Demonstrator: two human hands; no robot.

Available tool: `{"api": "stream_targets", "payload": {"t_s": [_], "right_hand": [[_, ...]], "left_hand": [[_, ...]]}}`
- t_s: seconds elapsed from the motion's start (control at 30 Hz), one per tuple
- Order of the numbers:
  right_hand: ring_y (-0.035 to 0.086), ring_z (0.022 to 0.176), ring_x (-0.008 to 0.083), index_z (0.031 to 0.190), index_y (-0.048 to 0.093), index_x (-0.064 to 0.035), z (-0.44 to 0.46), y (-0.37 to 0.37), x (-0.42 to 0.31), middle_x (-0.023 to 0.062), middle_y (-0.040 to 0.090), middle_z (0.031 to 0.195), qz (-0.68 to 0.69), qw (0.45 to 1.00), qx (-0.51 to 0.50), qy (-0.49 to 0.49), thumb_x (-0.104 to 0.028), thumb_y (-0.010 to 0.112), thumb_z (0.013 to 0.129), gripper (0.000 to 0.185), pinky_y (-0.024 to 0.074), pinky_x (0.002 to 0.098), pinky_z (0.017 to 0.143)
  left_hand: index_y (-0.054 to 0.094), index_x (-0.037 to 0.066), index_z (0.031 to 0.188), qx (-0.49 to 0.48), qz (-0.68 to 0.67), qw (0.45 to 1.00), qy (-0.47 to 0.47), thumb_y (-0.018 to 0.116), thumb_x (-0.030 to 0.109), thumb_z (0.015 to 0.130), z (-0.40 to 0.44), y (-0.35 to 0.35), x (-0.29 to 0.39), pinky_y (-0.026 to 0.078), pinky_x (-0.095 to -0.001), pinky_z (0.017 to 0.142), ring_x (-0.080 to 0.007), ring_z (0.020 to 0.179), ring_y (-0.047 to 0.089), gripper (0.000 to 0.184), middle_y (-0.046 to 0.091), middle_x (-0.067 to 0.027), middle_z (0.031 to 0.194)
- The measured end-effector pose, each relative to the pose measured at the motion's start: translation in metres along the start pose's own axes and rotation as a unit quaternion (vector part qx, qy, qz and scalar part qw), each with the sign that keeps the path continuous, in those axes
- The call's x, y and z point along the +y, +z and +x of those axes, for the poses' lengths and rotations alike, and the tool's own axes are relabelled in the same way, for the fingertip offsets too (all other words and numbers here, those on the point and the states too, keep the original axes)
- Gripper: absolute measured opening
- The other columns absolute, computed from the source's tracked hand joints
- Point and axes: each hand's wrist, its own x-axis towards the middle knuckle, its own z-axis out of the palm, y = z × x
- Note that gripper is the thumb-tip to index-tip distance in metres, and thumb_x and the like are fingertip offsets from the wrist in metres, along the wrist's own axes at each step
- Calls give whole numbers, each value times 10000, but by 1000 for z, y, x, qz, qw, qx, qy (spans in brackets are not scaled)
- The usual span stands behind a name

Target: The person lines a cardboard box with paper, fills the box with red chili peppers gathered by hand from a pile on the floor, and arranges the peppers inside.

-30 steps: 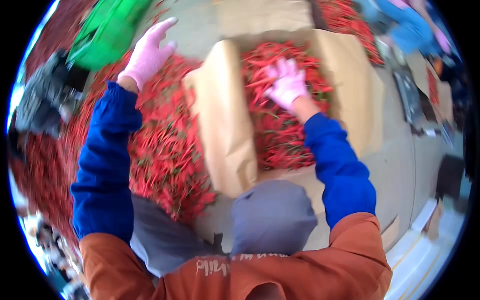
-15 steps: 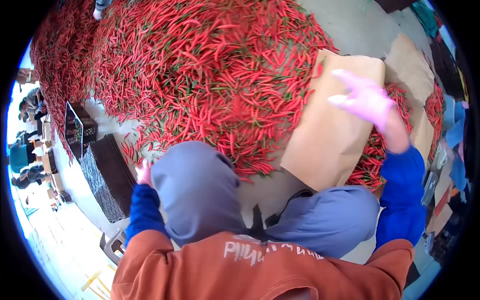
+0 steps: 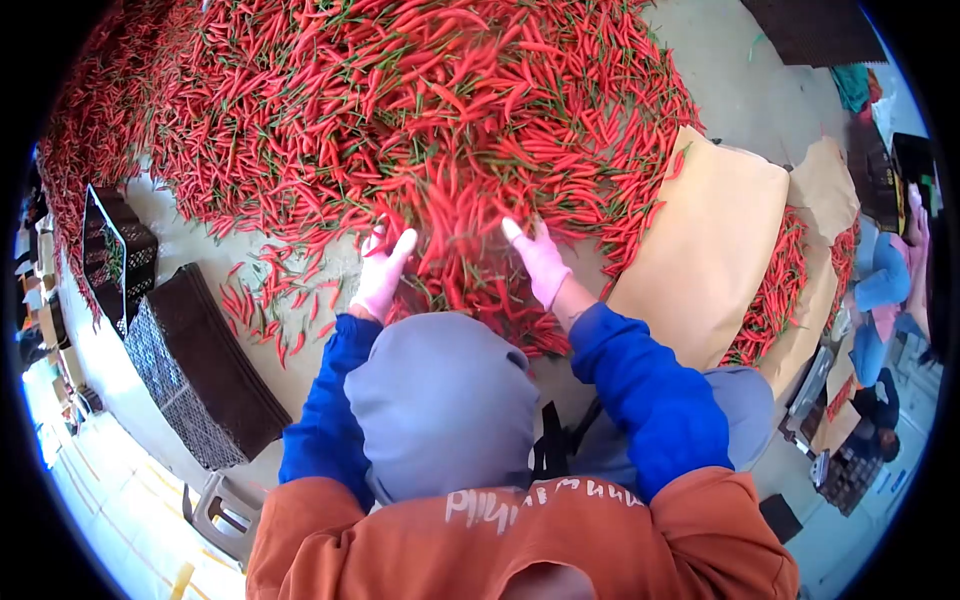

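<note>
It's bright in here: the floor [image 3: 115,475] at lower left glares almost white, the chillies [image 3: 455,212] near centre blur, and everything bends toward a round, blue-fringed edge with black corners.

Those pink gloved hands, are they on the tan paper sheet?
No, the pink gloved left hand and right hand are at the loose red chili peppers.

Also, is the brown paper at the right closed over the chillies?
No, it is open: red chillies show between the large paper flap and the paper farther right.
</note>
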Motion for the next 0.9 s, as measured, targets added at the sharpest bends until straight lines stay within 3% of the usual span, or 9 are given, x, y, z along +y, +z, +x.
{"api": "stream_targets", "payload": {"t_s": [0.13,0.17,0.27,0.3,0.47,0.53,0.67,0.77,0.9], "right_hand": [[550,1098,236,1342,407,-137,-39,9,-53,72,558,1221,254,952,-168,24,-390,660,848,610,465,421,896],[574,1058,226,1317,421,-157,-40,9,-57,54,571,1196,282,936,-205,48,-328,647,871,529,492,412,855],[604,1009,208,1287,438,-189,-47,6,-67,45,581,1174,328,907,-257,56,-269,636,890,450,538,406,769],[604,1010,210,1298,429,-188,-58,2,-77,44,581,1173,329,904,-271,19,-264,633,893,460,538,402,777],[533,1154,153,1392,383,-115,-75,-30,-135,13,530,1290,272,847,-383,-248,-375,614,888,612,473,311,911],[521,1148,142,1354,427,-101,-90,-53,-166,27,529,1286,251,862,-377,-228,-387,580,909,551,439,334,954],[598,988,122,1192,559,-108,-96,-104,-187,8,636,1085,333,881,-251,-223,-266,600,914,322,498,303,852],[598,1000,151,1224,533,-128,-124,-175,-185,32,632,1109,374,856,-212,-286,-286,647,883,392,506,341,839],[631,951,176,1251,525,-99,-200,-283,-146,70,631,1140,438,813,-172,-343,-292,598,915,395,512,349,867]], "left_hand": [[544,39,1193,-80,-90,987,-105,669,363,850,2,-3,18,442,-296,739,-127,812,523,488,558,-28,972],[459,62,1308,-78,-94,992,-13,666,351,861,0,2,22,435,-273,706,-95,759,505,572,553,0,906],[341,52,1397,-102,-162,980,-61,639,305,885,-19,10,59,444,-344,944,-197,1167,496,645,492,-78,1296],[184,93,1460,-95,-132,984,-68,659,335,868,-19,11,64,435,-227,581,-68,676,498,796,527,5,824],[600,29,1037,-27,-100,995,8,677,307,855,-49,41,141,412,-223,567,-70,586,527,341,603,-4,748],[622,29,984,-22,14,998,59,664,305,865,-54,51,175,436,-227,621,-73,635,551,303,614,-2,764],[625,-4,1057,-129,-50,986,95,620,282,900,-59,107,233,472,-229,691,-86,726,587,326,645,-14,866],[602,-20,1127,-229,-53,960,153,591,279,921,-85,176,275,484,-233,690,-102,769,608,363,661,-49,964],[609,42,819,-314,6,937,154,629,276,899,-114,285,288,420,-216,555,-81,588,542,249,601,-13,697]]}}
